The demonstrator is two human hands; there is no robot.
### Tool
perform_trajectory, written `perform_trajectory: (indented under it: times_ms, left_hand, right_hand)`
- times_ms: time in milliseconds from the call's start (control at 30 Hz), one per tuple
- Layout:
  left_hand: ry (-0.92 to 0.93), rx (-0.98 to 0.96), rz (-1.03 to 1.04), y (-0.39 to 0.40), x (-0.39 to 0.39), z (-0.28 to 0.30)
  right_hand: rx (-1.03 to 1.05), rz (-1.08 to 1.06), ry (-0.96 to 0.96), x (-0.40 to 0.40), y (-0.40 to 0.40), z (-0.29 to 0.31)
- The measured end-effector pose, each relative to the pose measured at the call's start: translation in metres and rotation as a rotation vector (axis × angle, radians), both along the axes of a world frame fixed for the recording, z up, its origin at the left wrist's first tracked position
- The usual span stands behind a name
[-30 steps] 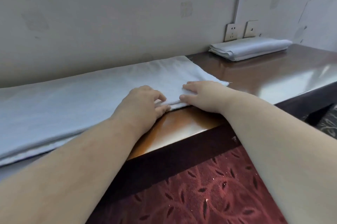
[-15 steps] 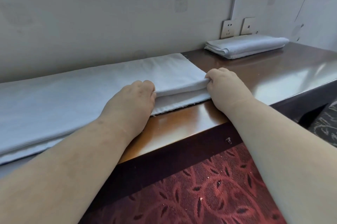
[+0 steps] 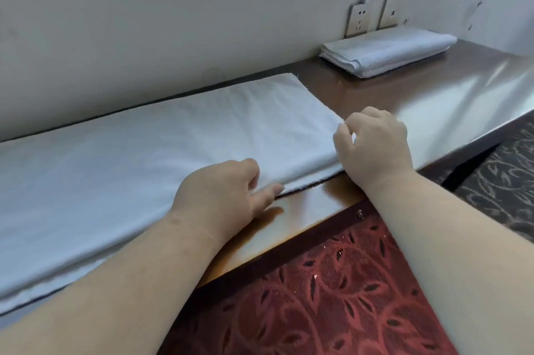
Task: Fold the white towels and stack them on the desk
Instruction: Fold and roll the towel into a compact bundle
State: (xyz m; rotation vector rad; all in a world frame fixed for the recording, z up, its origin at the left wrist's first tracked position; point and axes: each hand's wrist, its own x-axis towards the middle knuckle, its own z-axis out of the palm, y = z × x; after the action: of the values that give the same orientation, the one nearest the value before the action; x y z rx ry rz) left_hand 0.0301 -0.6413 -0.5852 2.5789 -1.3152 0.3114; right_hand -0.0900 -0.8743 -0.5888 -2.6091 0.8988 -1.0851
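A long white towel [image 3: 150,152] lies folded lengthwise along the glossy brown desk [image 3: 433,112], against the wall. My left hand [image 3: 222,195] sits at the towel's near edge, fingers curled over the top layer and thumb tucked under it. My right hand [image 3: 372,146] is at the towel's right end, fingers curled and pinching the near right corner. A folded white towel [image 3: 387,50] rests at the back right of the desk, below the wall sockets.
The wall runs close behind the towel, with two sockets [image 3: 372,16] above the folded towel. The desk's front edge runs diagonally below my hands. Red patterned carpet [image 3: 332,297] lies beneath, and a dark patterned seat [image 3: 502,181] stands at the right.
My right hand has slid from the towel's near edge to its right-end corner. My left hand has kept its grip on the near edge. The view has shifted slightly left.
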Motion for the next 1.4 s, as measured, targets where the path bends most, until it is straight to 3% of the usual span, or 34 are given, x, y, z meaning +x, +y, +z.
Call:
perform_trajectory:
  times_ms: [167, 233, 300, 333, 400, 533, 667, 767, 933, 1067, 1167, 1267, 1400]
  left_hand:
    - [0.167, 0.203, 0.019, -0.002, -0.007, 0.019]
    - [0.303, 0.203, 0.089, 0.006, -0.006, 0.026]
    - [0.460, 0.143, 0.229, 0.027, -0.002, 0.030]
    - [0.454, 0.189, 0.277, 0.040, 0.001, 0.031]
    - [0.363, 0.389, 0.333, 0.064, 0.001, 0.033]
    - [0.211, 0.542, 0.442, 0.088, -0.015, 0.043]
    - [0.494, 0.602, 0.405, 0.074, -0.025, 0.058]
    - [0.518, 0.657, 0.402, 0.054, -0.026, 0.071]
    - [0.526, 0.733, 0.057, 0.000, -0.026, 0.087]
    - [0.605, 0.890, -0.041, -0.049, 0.015, 0.098]
    - [0.558, 0.830, -0.107, -0.092, 0.058, 0.107]
    - [0.496, 0.679, -0.104, -0.140, 0.099, 0.111]
    - [0.320, 0.623, -0.157, -0.208, 0.140, 0.113]
  right_hand:
    - [0.113, 0.239, 0.555, 0.004, 0.010, 0.012]
    - [0.223, 0.193, 0.692, 0.003, 0.014, 0.010]
    - [0.340, 0.122, 0.781, -0.002, 0.024, 0.012]
    - [0.379, 0.089, 0.822, -0.004, 0.029, 0.015]
    - [0.458, 0.038, 0.889, -0.007, 0.036, 0.025]
    - [0.480, 0.018, 0.906, -0.027, 0.051, 0.044]
    - [0.536, 0.104, 0.988, -0.048, 0.060, 0.059]
    - [0.713, -0.017, 0.840, -0.052, 0.060, 0.069]
    - [1.348, -0.311, 0.211, -0.037, 0.053, 0.081]
    - [1.506, -0.483, 0.083, -0.016, 0.031, 0.083]
    - [1.517, -0.552, 0.212, 0.000, 0.019, 0.079]
    - [1.336, -0.505, 0.346, 0.009, 0.013, 0.070]
    - [1.158, -0.472, 0.302, 0.008, 0.004, 0.058]
